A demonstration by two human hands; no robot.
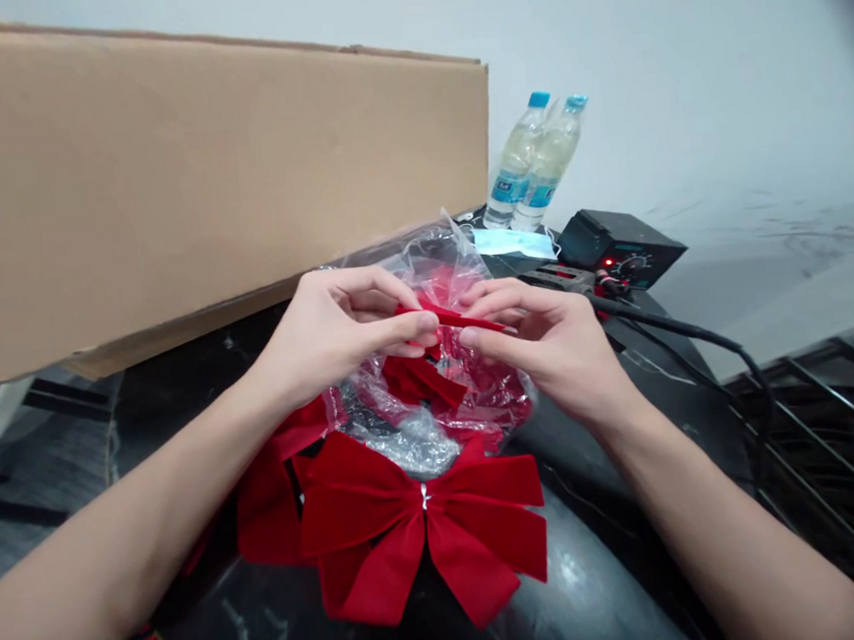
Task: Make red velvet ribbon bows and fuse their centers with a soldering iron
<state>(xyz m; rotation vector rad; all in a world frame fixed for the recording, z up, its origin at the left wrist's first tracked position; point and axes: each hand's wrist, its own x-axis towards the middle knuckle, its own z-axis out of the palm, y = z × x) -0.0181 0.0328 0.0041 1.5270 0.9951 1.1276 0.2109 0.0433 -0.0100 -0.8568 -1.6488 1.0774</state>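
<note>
Between my two hands a red ribbon (pixel 457 319) is stretched, held edge-on above a clear plastic bag. My left hand (pixel 357 318) pinches one end between thumb and fingers. At the other end, my right hand (pixel 535 326) grips it with thumb below and fingers above. Beneath them the crinkled plastic bag (pixel 414 444) lies with more red ribbon (pixel 424 384) in or under it. Nearer to me rests a finished-looking red bow (pixel 425 532), tied at its middle with a white twist. More red bows (pixel 268 510) lie partly hidden at its left.
A large cardboard box (pixel 215 169) stands along the back left. Two water bottles (pixel 537 168), a blue face mask (pixel 514 243) and a black soldering station (pixel 622 248) with a lit red light and cable sit at the back right of the black marbled table (pixel 602 582). A metal rack (pixel 835 426) is at right.
</note>
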